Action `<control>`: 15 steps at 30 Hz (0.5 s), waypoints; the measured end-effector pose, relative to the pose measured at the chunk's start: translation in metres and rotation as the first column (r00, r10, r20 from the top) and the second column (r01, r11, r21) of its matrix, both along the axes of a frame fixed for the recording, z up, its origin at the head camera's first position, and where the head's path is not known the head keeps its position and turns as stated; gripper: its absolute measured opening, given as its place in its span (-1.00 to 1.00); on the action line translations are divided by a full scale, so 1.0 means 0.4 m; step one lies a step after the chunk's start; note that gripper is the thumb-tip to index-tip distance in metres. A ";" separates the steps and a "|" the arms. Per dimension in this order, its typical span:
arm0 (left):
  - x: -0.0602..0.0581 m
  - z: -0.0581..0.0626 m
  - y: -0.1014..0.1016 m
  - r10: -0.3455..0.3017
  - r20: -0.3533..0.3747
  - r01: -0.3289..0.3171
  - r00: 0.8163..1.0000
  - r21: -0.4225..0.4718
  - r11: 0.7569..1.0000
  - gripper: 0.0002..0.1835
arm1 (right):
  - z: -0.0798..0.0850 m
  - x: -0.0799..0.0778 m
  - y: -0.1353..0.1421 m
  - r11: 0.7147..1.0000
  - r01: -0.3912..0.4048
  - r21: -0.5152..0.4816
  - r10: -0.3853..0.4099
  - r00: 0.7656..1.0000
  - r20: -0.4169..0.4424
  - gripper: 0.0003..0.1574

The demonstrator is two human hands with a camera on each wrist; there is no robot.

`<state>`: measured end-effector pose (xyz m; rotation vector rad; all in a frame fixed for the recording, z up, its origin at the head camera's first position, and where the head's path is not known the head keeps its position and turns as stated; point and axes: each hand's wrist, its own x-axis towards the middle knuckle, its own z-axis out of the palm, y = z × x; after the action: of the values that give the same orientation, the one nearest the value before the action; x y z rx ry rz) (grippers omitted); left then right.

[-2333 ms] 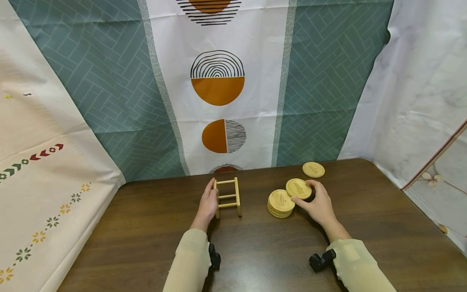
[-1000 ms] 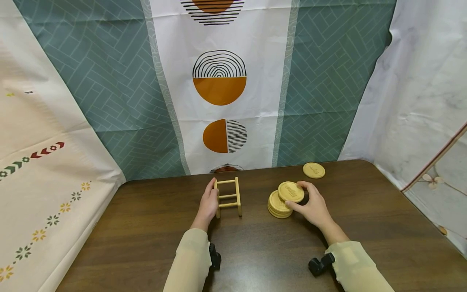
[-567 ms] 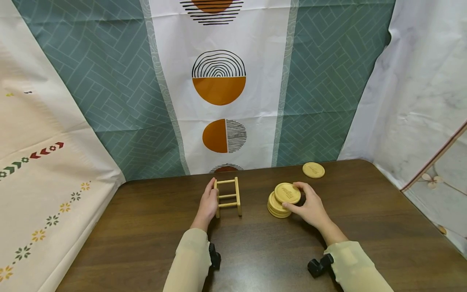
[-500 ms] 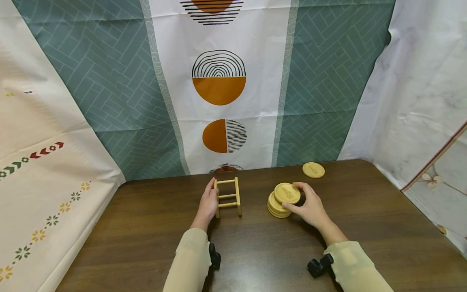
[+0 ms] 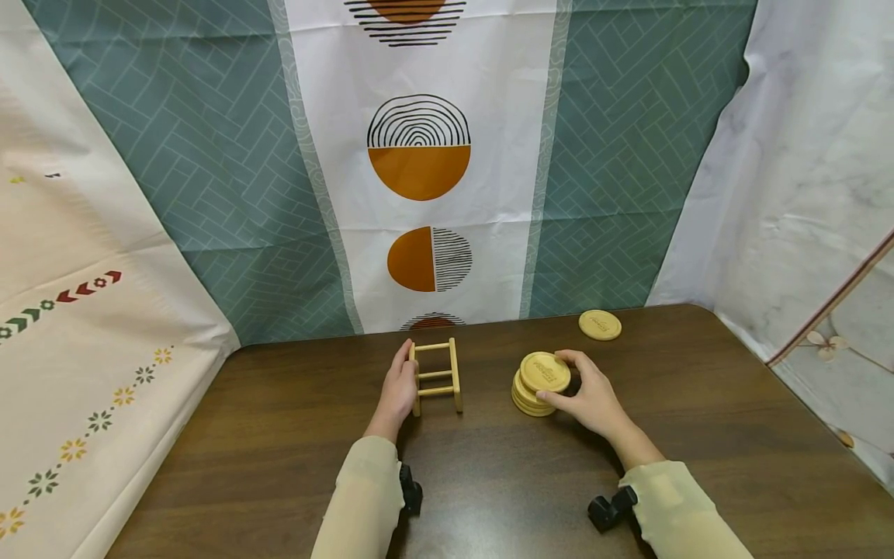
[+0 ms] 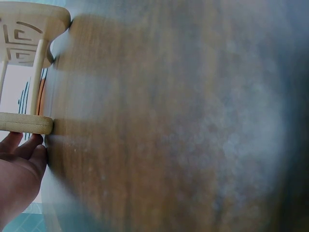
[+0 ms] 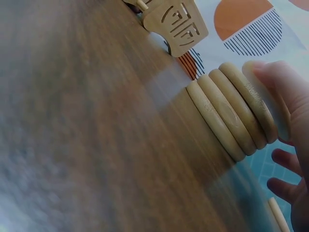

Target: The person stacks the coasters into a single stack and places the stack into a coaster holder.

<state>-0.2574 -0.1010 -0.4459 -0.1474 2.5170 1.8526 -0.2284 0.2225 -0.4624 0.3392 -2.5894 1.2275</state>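
In the head view my right hand point(image 5: 590, 392) pinches a round wooden coaster point(image 5: 545, 372) between thumb and fingers. It lies over a stack of coasters point(image 5: 525, 401), shifted slightly to the far right of them. The right wrist view shows the stack point(image 7: 227, 113) side-on, with the thumb pressing the rim of the outermost coaster. My left hand point(image 5: 398, 388) holds the left side panel of a wooden coaster holder point(image 5: 455, 376), which has rungs between two panels. In the left wrist view, fingertips touch the outer face of that panel point(image 6: 29, 123); the thumb is hidden there.
A single coaster point(image 5: 600, 325) lies flat near the table's back edge, beyond my right hand. The dark wooden table point(image 5: 482, 481) ends at a patterned curtain point(image 5: 314, 256) behind. Pale cloth hangs on both sides.
My right hand has moved left and slightly nearer with the coaster, bringing it from the stack's right side to over the stack. The left hand and the coaster holder have stayed put.
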 end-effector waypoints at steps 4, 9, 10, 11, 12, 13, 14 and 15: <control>-0.001 0.000 -0.001 0.002 0.003 -0.002 1.000 0.006 1.000 -0.44 | 0.000 -0.001 -0.002 1.000 -0.008 0.007 0.008 1.000 0.012 -0.01; -0.002 -0.001 -0.001 0.005 0.008 -0.005 1.000 0.009 1.000 -0.45 | -0.004 -0.001 -0.003 1.000 -0.016 0.021 0.015 1.000 0.017 -0.01; -0.002 -0.002 -0.001 0.004 0.009 -0.005 1.000 0.010 1.000 -0.45 | -0.004 -0.001 -0.004 1.000 -0.018 0.022 0.018 1.000 0.017 -0.01; -0.002 -0.002 -0.001 0.005 0.009 -0.005 1.000 0.012 1.000 -0.45 | -0.004 -0.001 -0.004 1.000 -0.020 0.022 0.020 1.000 0.015 -0.01; -0.002 -0.002 -0.002 0.004 0.011 -0.004 1.000 0.013 1.000 -0.45 | -0.005 -0.001 -0.004 0.999 -0.022 0.023 0.022 1.000 0.013 -0.01; -0.002 -0.002 -0.002 0.004 0.011 -0.004 1.000 0.014 1.000 -0.45 | -0.005 0.000 -0.005 0.999 -0.025 0.025 0.025 1.000 0.010 -0.02; -0.002 -0.002 -0.002 0.002 0.013 -0.003 1.000 0.016 1.000 -0.45 | -0.005 0.000 -0.005 0.999 -0.027 0.027 0.027 1.000 0.006 -0.02; -0.002 -0.002 -0.002 0.000 0.013 -0.001 1.000 0.017 1.000 -0.45 | -0.005 0.000 -0.005 0.999 -0.029 0.028 0.029 1.000 0.003 -0.02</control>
<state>-0.2584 -0.1016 -0.4468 -0.1594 2.4924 1.8663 -0.2286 0.2204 -0.4645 0.3826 -2.6150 1.2024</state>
